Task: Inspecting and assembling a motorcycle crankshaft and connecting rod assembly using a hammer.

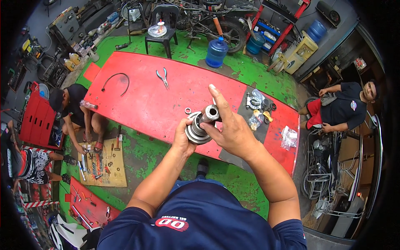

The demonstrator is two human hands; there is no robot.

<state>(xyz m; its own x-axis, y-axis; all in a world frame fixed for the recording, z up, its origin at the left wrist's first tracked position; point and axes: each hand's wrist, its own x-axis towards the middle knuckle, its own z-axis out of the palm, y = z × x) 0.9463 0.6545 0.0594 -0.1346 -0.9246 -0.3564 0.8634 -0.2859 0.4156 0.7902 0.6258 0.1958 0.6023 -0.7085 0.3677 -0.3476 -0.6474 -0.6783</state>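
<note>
In front of me, over the red bench (137, 96), I hold a round steel part (193, 132) with rings and a hollow cylindrical shaft (211, 112) rising at its right. My left hand (182, 137) grips the round part from the left. My right hand (234, 133) has its thumb pressed on the shaft, index finger raised alongside it; its other fingers are mostly hidden. A small metal ring (188, 110) lies just behind. Pliers (162, 78), a black cable (123, 75), a dark mat (237, 160) with parts and bags, and a clear plastic bag (288, 137) lie on the bench.
A co-worker (75, 100) crouches left by cardboard (114, 175) with tools; another (12, 158) is at far left. A person (348, 108) stands right. A chair (160, 37), water jug (216, 52) and motorbike (196, 18) are behind. A second red panel (81, 196) holds tools.
</note>
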